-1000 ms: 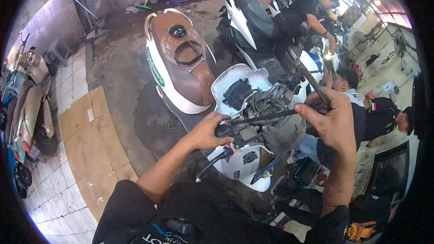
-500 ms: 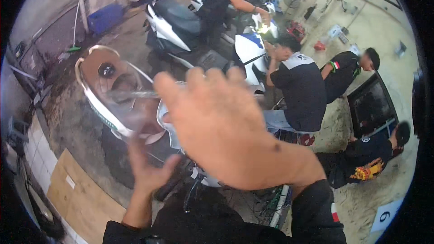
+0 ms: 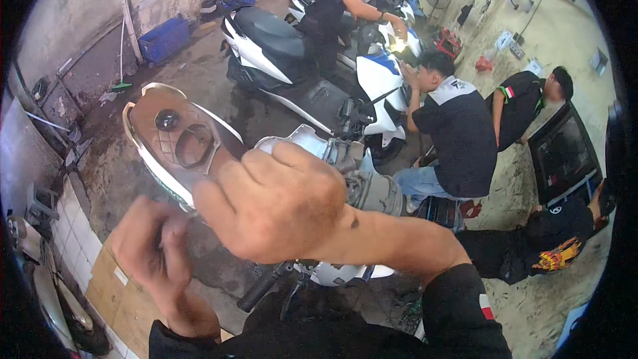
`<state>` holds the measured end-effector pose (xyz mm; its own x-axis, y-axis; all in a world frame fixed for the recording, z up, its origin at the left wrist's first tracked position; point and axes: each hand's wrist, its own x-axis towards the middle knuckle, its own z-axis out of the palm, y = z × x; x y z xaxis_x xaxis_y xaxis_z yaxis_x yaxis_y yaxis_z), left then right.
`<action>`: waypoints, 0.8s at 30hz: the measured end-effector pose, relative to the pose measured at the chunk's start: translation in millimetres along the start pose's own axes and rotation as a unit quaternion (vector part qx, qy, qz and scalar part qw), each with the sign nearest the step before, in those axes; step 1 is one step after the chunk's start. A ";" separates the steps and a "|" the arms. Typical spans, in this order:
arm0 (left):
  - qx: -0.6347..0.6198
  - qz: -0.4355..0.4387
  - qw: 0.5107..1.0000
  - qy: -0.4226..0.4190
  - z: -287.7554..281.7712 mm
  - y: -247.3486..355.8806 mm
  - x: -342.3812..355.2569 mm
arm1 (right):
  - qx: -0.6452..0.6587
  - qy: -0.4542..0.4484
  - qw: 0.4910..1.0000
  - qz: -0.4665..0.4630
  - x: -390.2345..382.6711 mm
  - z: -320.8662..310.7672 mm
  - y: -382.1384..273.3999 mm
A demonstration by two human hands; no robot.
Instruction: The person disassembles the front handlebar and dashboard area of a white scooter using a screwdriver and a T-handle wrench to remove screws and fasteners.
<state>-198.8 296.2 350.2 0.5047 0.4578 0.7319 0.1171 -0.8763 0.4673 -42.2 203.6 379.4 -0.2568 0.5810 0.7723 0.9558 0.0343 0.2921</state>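
Grimy workshop floor, stripped scooter sat partly hidden behind the right hand, fingers curled. Left hand was curled too, couldn't tell if either pinched anything.

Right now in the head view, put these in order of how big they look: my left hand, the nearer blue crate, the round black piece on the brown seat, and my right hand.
Largest to smallest:
right hand
left hand
nearer blue crate
round black piece
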 end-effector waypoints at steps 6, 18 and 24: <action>-0.003 -0.057 0.998 0.025 1.4 59.0 -33.6 | 0.203 0.090 0.973 -0.057 -7.9 20.2 34.9; -0.721 -0.161 0.674 0.014 112.2 2.8 11.4 | 0.164 0.071 0.974 0.139 -7.7 5.7 -18.0; -0.702 0.020 0.684 -0.195 111.8 5.6 75.1 | 0.335 0.166 0.925 0.066 -12.2 12.6 -2.9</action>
<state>-64.7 308.9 352.3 0.7059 0.1233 0.6975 -0.7026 0.2471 0.6673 -40.0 206.7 362.0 -0.0547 0.3389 0.9392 0.8273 0.5421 -0.1475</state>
